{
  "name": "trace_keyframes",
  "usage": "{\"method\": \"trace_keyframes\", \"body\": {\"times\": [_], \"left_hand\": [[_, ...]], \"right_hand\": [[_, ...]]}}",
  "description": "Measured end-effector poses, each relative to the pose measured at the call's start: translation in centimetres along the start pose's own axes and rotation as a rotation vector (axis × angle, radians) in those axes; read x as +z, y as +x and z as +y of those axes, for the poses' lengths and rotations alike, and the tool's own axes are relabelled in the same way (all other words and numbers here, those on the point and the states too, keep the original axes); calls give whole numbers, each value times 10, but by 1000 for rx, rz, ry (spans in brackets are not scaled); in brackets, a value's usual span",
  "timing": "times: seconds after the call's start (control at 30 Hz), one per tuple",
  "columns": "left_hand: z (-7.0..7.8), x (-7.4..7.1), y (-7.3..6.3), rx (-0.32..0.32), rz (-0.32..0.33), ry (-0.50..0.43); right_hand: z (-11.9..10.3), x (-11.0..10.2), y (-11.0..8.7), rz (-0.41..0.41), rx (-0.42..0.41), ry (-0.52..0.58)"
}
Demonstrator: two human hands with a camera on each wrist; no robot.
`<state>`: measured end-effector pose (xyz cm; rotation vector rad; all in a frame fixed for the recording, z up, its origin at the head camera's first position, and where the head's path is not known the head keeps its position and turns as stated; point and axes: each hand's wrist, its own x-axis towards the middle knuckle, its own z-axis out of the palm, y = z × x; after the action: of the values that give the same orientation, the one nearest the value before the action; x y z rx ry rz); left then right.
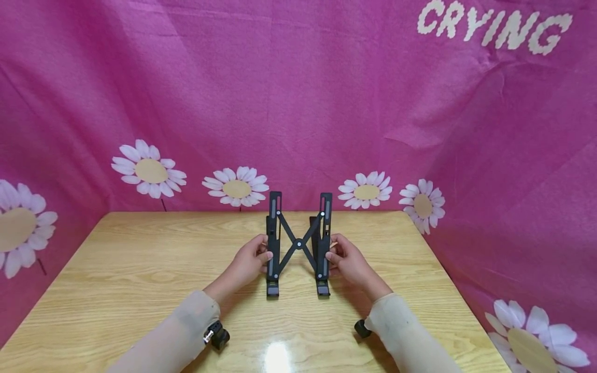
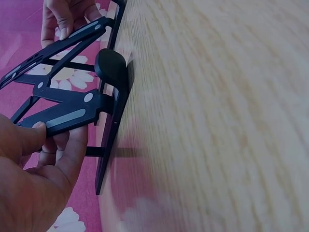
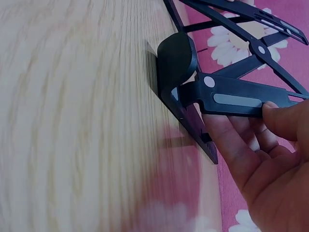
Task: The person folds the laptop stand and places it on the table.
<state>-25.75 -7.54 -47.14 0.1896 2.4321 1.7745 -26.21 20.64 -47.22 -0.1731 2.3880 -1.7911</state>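
Observation:
A black folding laptop stand [image 1: 299,244] stands on the wooden table, its two side arms spread and tilted up, joined by crossed bars with a pivot in the middle. My left hand [image 1: 252,259] pinches the left side arm, thumb on top and fingers beneath. On the other side my right hand [image 1: 347,259] grips the right arm the same way. In the left wrist view the thumb of my left hand [image 2: 34,169] lies by the grey pad strip. The right wrist view has my right hand [image 3: 270,150] at the matching strip, near the curved front lip [image 3: 176,60].
The wooden table [image 1: 163,269] runs under the stand, its far edge against a pink cloth [image 1: 298,103] printed with daisies. The cloth also borders the left and right sides. Small black devices [image 1: 219,336] are on both wrists.

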Motion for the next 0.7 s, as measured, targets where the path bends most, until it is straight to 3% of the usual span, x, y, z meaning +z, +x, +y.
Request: {"method": "trace_keyframes", "body": {"times": [0.5,0.7], "left_hand": [[2,0,2,-4,5,2],[3,7,5,17,7,-12]], "right_hand": [[-5,16,3,6,29,-24],[-8,21,3,17,32,-11]]}}
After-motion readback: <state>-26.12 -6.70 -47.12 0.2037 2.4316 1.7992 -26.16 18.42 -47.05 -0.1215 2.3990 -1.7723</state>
